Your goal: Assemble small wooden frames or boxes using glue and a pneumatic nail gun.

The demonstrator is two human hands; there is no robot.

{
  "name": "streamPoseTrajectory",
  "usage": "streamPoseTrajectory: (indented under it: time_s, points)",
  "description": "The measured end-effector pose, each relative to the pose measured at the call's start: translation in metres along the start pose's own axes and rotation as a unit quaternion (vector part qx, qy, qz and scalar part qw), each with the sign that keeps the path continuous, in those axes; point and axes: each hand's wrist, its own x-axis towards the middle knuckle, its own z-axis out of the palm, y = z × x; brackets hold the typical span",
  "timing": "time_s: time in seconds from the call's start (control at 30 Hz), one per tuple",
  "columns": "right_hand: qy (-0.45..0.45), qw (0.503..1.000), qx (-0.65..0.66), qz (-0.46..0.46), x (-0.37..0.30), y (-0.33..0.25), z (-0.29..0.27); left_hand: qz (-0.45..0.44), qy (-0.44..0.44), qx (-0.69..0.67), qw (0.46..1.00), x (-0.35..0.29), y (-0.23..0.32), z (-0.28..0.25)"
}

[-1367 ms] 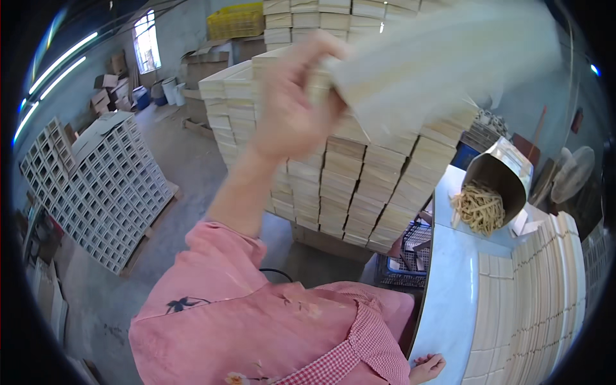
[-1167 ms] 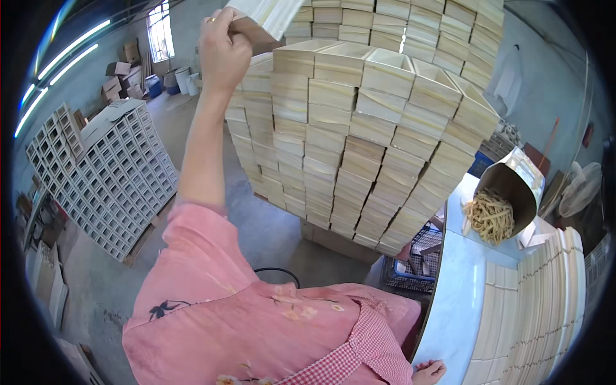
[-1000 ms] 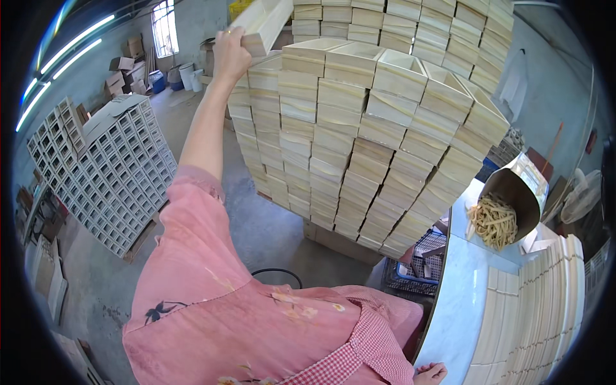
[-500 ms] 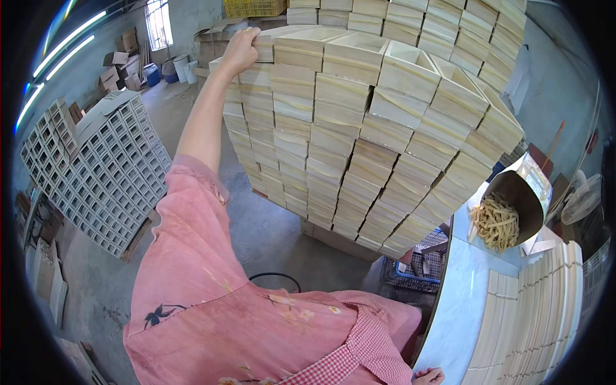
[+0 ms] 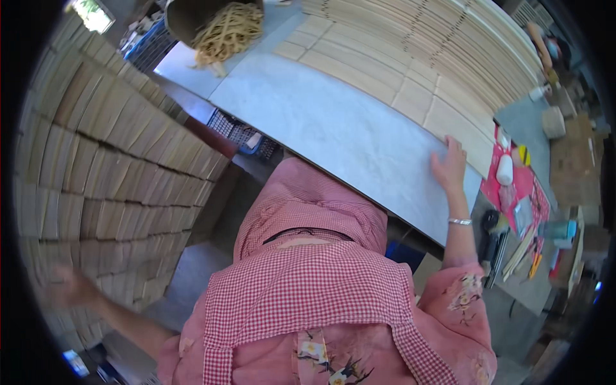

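Observation:
On the left rises a tall stack of pale wooden boxes (image 5: 138,151). My left hand (image 5: 76,287) is beside its lower part, smeared by motion, so its fingers cannot be made out. My right hand (image 5: 450,165) rests at the right end of the white tabletop (image 5: 333,128), fingers apart and holding nothing. Its fingertips are at the edge of the flat pale wooden panels (image 5: 420,102) laid out there. Behind these panels, many thin wooden boards (image 5: 449,32) stand in a long, close row.
Pale flat strips (image 5: 234,29) spill from a dark-mouthed container (image 5: 183,19) at the far left of the table. Blue baskets (image 5: 240,133) sit below. Bottles, a yellow tape roll (image 5: 523,155) and tools lie at right. Another person's arm (image 5: 539,48) shows far right.
My view has swung right toward the table. My left hand has left the top edge of the box stack and is now low beside it. My right hand has come fully into view.

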Motion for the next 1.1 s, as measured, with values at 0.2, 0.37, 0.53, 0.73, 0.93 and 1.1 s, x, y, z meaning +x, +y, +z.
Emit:
streamPoseTrajectory:
  time_s: [0.2,0.37,0.53,0.73,0.93,1.1]
  points:
    - [-0.163,0.983,-0.016,0.08,0.011,0.042,-0.033,-0.059,-0.166,-0.489,0.854,0.037,0.326,0.03]
    - [-0.199,0.978,-0.054,0.008,0.0,0.028,-0.045,0.073,-0.25,-0.648,0.715,0.047,0.459,0.043]
    - [-0.203,0.978,-0.042,0.003,0.007,0.013,-0.074,0.227,-0.25,-0.589,0.734,0.036,0.559,0.132]
    - [-0.267,0.959,-0.084,0.053,0.018,-0.005,-0.118,0.332,-0.376,-0.442,0.744,0.053,0.61,0.197]
    - [-0.117,0.978,-0.159,0.063,0.018,0.01,-0.108,0.351,-0.505,-0.51,0.601,0.061,0.593,0.181]
    - [-0.121,0.967,-0.159,0.159,0.024,-0.014,-0.083,0.389,-0.442,-0.557,0.585,0.051,0.585,0.131]
